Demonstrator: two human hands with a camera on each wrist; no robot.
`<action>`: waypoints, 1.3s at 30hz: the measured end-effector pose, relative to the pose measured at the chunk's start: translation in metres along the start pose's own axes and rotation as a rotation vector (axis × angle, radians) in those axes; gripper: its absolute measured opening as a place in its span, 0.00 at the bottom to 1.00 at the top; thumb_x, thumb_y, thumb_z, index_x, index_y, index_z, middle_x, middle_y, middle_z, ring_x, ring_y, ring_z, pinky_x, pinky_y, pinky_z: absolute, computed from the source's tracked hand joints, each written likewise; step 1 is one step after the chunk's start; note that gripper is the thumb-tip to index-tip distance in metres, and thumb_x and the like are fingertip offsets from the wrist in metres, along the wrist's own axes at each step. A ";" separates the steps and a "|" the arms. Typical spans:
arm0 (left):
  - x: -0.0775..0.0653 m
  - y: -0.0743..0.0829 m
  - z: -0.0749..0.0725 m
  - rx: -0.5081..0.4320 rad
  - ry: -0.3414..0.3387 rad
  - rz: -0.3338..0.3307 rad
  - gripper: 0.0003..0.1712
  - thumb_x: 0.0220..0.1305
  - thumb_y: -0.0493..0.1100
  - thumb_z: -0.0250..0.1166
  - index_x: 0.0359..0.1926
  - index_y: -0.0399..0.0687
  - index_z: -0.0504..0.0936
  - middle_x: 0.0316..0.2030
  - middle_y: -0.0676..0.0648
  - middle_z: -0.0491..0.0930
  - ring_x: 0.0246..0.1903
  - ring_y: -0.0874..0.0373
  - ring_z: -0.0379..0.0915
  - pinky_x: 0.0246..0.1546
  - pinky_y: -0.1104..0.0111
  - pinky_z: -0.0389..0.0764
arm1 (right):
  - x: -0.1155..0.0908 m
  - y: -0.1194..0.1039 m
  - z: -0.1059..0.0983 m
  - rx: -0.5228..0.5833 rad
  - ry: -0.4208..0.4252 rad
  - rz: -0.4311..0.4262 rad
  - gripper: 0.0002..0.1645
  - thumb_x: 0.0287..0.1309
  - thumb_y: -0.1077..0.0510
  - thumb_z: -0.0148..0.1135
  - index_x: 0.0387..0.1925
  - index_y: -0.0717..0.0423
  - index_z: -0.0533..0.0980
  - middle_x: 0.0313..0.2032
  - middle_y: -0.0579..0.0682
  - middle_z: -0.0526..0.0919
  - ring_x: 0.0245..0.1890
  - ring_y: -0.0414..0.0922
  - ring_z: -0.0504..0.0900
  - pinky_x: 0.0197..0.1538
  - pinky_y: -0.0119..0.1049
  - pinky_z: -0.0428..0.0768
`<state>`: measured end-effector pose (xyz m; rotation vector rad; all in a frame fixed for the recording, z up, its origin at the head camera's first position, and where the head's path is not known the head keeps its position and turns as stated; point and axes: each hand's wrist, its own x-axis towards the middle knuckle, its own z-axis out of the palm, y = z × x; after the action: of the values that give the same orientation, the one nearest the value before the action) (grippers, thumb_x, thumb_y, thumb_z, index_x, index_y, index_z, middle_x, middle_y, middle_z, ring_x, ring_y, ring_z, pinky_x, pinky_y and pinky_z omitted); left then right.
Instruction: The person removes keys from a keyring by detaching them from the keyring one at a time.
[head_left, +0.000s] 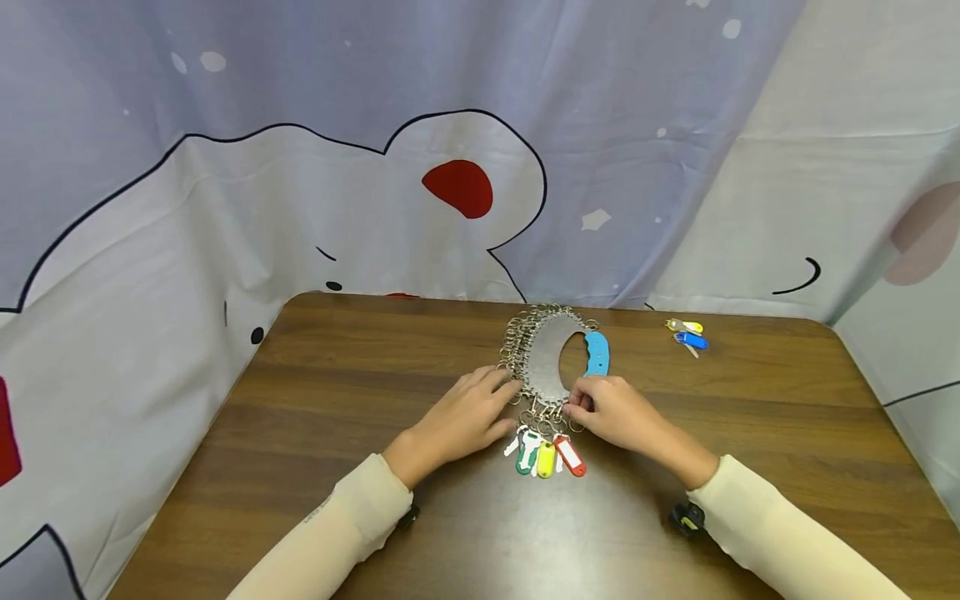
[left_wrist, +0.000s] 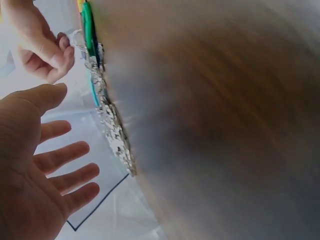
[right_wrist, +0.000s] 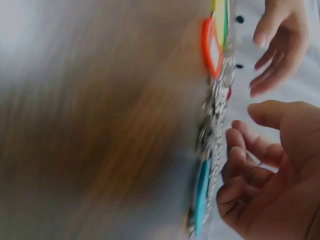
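Observation:
A crescent-shaped metal key holder (head_left: pixel 547 357) with a blue grip (head_left: pixel 597 353) lies on the table, its outer edge lined with many split rings (head_left: pixel 517 337). At its near end hang keys with a green tag (head_left: pixel 527 452), a yellow tag (head_left: pixel 547 459) and a red tag (head_left: pixel 571 456). My left hand (head_left: pixel 467 414) reaches over the rings on the left side, fingers spread and holding nothing. Beside the near end is my right hand (head_left: pixel 617 410), fingers loosely curled close to the rings. In the right wrist view, a gap shows between that hand's thumb (right_wrist: pixel 267 114) and index finger.
Toward the back right of the wooden table (head_left: pixel 337 350) lie a yellow-tagged key (head_left: pixel 684 327) and a blue-tagged key (head_left: pixel 691 341). A printed curtain (head_left: pixel 337 208) hangs right behind the table's back edge.

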<state>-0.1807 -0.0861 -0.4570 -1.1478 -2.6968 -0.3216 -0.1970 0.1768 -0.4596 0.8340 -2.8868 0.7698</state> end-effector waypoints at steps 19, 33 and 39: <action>0.015 0.016 0.005 -0.028 0.023 -0.094 0.24 0.63 0.51 0.63 0.57 0.45 0.78 0.54 0.43 0.77 0.56 0.48 0.69 0.56 0.54 0.75 | -0.005 -0.027 0.009 -0.151 -0.197 0.152 0.11 0.48 0.55 0.64 0.16 0.44 0.72 0.18 0.41 0.74 0.19 0.40 0.72 0.22 0.39 0.73; 0.026 0.031 0.008 -0.116 0.008 -0.116 0.14 0.61 0.46 0.66 0.46 0.45 0.83 0.42 0.49 0.77 0.44 0.55 0.71 0.46 0.62 0.78 | -0.005 -0.021 0.002 -0.026 -0.084 0.015 0.10 0.54 0.64 0.64 0.22 0.49 0.74 0.18 0.41 0.74 0.20 0.37 0.71 0.25 0.34 0.73; 0.036 0.040 0.012 -0.210 -0.013 -0.183 0.11 0.60 0.47 0.67 0.39 0.46 0.85 0.35 0.52 0.76 0.39 0.57 0.70 0.44 0.65 0.77 | -0.003 -0.019 -0.001 0.014 -0.051 0.031 0.08 0.55 0.64 0.63 0.24 0.50 0.75 0.19 0.42 0.77 0.21 0.37 0.73 0.27 0.34 0.75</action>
<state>-0.1773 -0.0316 -0.4544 -0.9553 -2.8395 -0.6415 -0.1852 0.1651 -0.4507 0.8246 -2.9486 0.7834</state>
